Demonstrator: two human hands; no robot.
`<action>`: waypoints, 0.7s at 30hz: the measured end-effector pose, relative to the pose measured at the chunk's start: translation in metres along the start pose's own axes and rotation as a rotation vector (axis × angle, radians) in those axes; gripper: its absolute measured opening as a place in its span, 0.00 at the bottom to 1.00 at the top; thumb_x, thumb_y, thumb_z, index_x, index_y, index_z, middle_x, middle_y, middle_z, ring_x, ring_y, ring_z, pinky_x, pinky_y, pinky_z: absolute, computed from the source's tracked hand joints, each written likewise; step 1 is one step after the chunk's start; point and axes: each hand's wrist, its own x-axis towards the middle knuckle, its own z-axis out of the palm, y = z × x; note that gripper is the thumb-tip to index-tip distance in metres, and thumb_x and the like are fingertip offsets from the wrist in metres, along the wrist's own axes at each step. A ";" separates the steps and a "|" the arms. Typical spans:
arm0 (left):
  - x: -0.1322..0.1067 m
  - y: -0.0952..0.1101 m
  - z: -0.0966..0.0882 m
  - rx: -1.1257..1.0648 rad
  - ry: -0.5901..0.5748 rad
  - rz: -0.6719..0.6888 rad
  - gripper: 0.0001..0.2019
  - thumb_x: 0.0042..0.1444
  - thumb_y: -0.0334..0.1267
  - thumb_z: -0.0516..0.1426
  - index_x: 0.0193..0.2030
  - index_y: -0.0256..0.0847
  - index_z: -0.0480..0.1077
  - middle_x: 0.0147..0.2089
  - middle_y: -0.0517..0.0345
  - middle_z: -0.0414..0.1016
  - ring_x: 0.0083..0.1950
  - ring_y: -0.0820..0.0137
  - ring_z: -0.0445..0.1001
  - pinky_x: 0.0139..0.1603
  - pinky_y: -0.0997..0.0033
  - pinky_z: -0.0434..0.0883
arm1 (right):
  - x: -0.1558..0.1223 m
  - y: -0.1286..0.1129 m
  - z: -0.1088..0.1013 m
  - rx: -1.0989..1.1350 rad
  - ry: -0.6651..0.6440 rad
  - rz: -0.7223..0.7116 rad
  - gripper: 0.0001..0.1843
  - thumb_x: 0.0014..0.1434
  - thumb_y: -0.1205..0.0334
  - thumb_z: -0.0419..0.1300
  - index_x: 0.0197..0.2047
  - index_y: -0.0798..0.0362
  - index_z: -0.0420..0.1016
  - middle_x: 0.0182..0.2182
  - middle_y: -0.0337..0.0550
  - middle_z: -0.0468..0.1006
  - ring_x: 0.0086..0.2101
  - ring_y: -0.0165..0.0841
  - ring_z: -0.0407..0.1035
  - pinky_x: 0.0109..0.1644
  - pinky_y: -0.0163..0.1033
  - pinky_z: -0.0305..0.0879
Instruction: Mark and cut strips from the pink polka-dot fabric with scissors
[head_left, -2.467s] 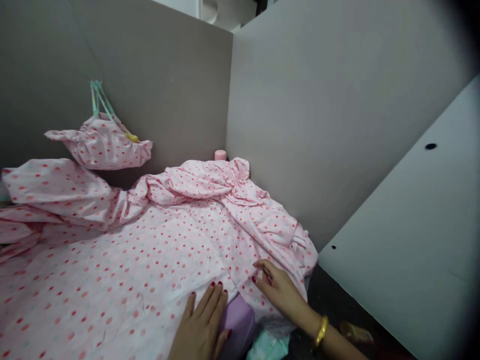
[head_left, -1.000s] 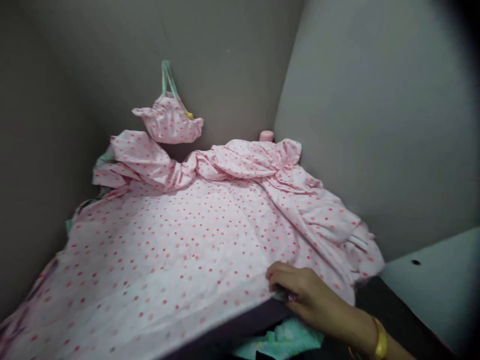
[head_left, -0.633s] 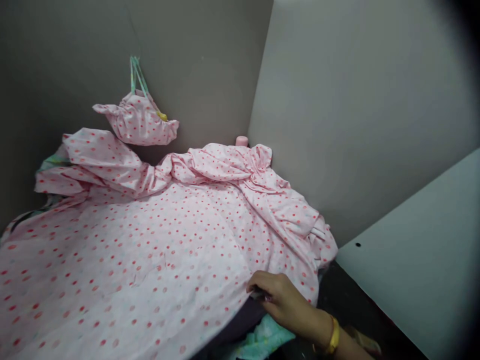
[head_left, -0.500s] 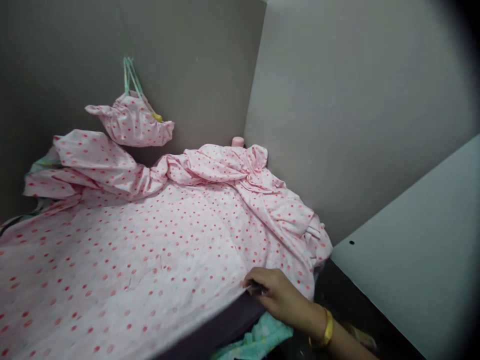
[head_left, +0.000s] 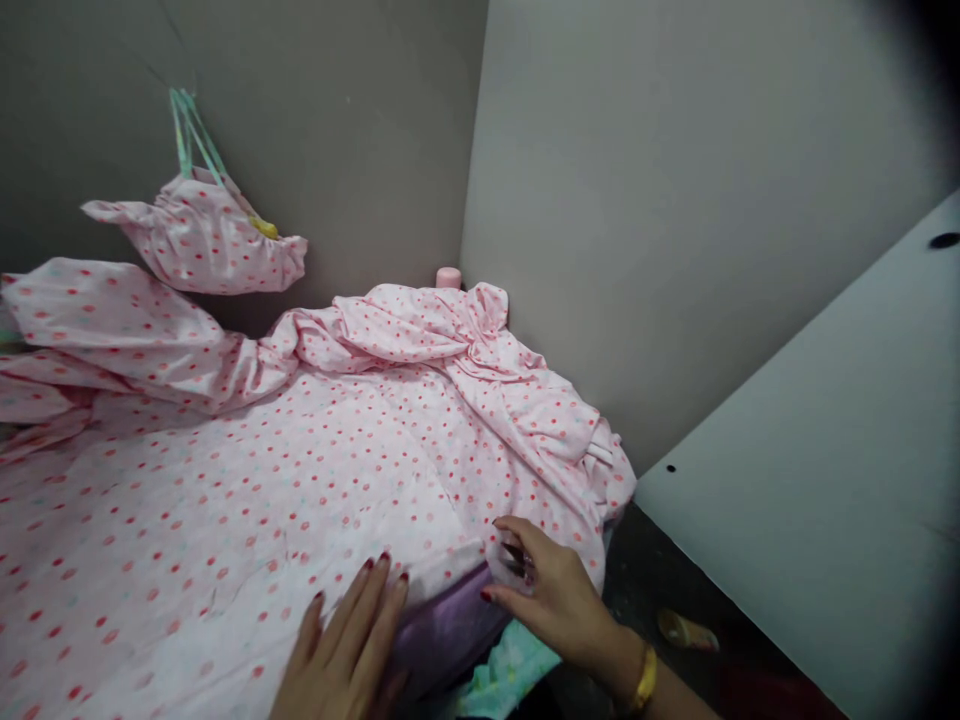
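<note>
A pink dotted cloth (head_left: 300, 480) lies spread out, its far side bunched in folds. My left hand (head_left: 349, 640) rests flat on the cloth near its front edge, fingers stretched out. My right hand (head_left: 547, 590) is at the cloth's right front edge, with thumb and index finger apart. Inside its curled fingers sits a small dark pointed tool (head_left: 517, 558), mostly hidden. Below the edge, purple fabric (head_left: 450, 625) shows between the hands, and green patterned cloth (head_left: 510, 670) hangs lower down.
A gathered dotted cloth piece with green straps (head_left: 217, 235) hangs on the grey wall (head_left: 360, 150). A pink cylindrical thing (head_left: 448, 278) stands in the corner. At right is a pale panel (head_left: 825, 480); a yellowish item (head_left: 686, 630) lies on the dark floor (head_left: 652, 570).
My left hand has come into view onto the cloth. My right thumb and index finger have parted from the cloth edge. The view has shifted slightly right.
</note>
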 end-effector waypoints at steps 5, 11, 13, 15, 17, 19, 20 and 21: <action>0.048 0.026 0.008 -0.135 -0.021 0.002 0.15 0.55 0.28 0.48 0.49 0.37 0.65 0.32 0.55 0.76 0.31 0.67 0.73 0.35 0.67 0.69 | -0.018 0.015 0.007 -0.196 0.024 -0.018 0.21 0.51 0.70 0.54 0.50 0.52 0.63 0.42 0.49 0.73 0.40 0.39 0.70 0.41 0.41 0.65; 0.028 0.032 0.008 -0.109 -0.075 0.148 0.22 0.54 0.25 0.45 0.55 0.38 0.62 0.42 0.54 0.76 0.40 0.68 0.72 0.40 0.69 0.67 | -0.027 0.031 0.001 -0.001 0.092 0.070 0.11 0.52 0.69 0.52 0.40 0.52 0.67 0.35 0.46 0.74 0.36 0.36 0.69 0.40 0.39 0.63; 0.025 0.033 0.009 -0.079 -0.070 0.166 0.21 0.55 0.25 0.44 0.54 0.39 0.63 0.42 0.55 0.76 0.40 0.68 0.72 0.41 0.69 0.67 | -0.030 0.030 0.002 0.118 0.122 0.158 0.11 0.53 0.66 0.54 0.42 0.52 0.66 0.36 0.46 0.73 0.38 0.36 0.68 0.42 0.39 0.63; 0.028 0.036 0.008 -0.071 -0.037 0.189 0.19 0.57 0.26 0.43 0.51 0.39 0.66 0.41 0.55 0.76 0.39 0.69 0.72 0.40 0.69 0.67 | -0.035 0.024 0.003 0.262 0.174 0.222 0.11 0.55 0.62 0.54 0.43 0.52 0.65 0.38 0.46 0.72 0.39 0.36 0.68 0.43 0.38 0.63; 0.034 0.039 0.005 -0.085 -0.004 0.200 0.18 0.59 0.28 0.41 0.50 0.38 0.67 0.40 0.55 0.76 0.38 0.69 0.72 0.39 0.70 0.67 | -0.040 0.017 0.004 0.394 0.182 0.267 0.11 0.59 0.57 0.51 0.43 0.53 0.65 0.34 0.44 0.72 0.35 0.34 0.67 0.38 0.36 0.63; 0.041 0.044 0.001 -0.103 0.011 0.168 0.19 0.60 0.28 0.40 0.49 0.37 0.67 0.38 0.55 0.76 0.37 0.70 0.72 0.37 0.71 0.67 | -0.044 0.008 0.005 0.490 0.096 0.295 0.16 0.63 0.53 0.45 0.42 0.54 0.66 0.26 0.40 0.69 0.28 0.31 0.65 0.31 0.34 0.62; 0.044 0.046 0.000 -0.118 0.013 0.146 0.19 0.60 0.28 0.40 0.47 0.38 0.68 0.36 0.56 0.76 0.35 0.71 0.72 0.35 0.71 0.68 | -0.045 0.004 0.005 0.518 0.039 0.297 0.18 0.64 0.52 0.42 0.42 0.54 0.66 0.23 0.37 0.66 0.24 0.29 0.63 0.29 0.33 0.60; 0.047 0.048 0.000 -0.134 0.022 0.129 0.19 0.61 0.27 0.39 0.44 0.38 0.70 0.34 0.57 0.76 0.33 0.71 0.72 0.34 0.72 0.68 | -0.045 0.000 0.006 0.530 -0.006 0.279 0.19 0.64 0.51 0.41 0.42 0.55 0.67 0.21 0.36 0.65 0.23 0.28 0.62 0.28 0.33 0.59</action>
